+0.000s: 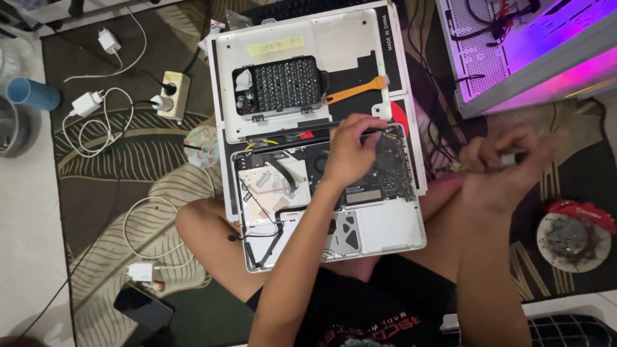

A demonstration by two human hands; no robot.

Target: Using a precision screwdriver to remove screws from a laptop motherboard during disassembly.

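One opened laptop (pixel 360 212), two hands, left hand (pixel 350 151) touching it

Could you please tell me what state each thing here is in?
laptop: bottom cover off, insides showing
bottom cover: lying inside up, bit case on it
bit case: open
left hand: fingertips on the laptop's board
right hand: blurred, closed on a small tool
phone: screen dark
power strip: plugs in

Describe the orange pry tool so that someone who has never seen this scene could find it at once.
Start at the opened laptop on the person's lap, where the left hand rests on its circuit board. Just beyond lies the detached silver bottom cover, carrying a black screwdriver bit case. The orange pry tool lies right of that case, slim, flat, and the only orange thing there.
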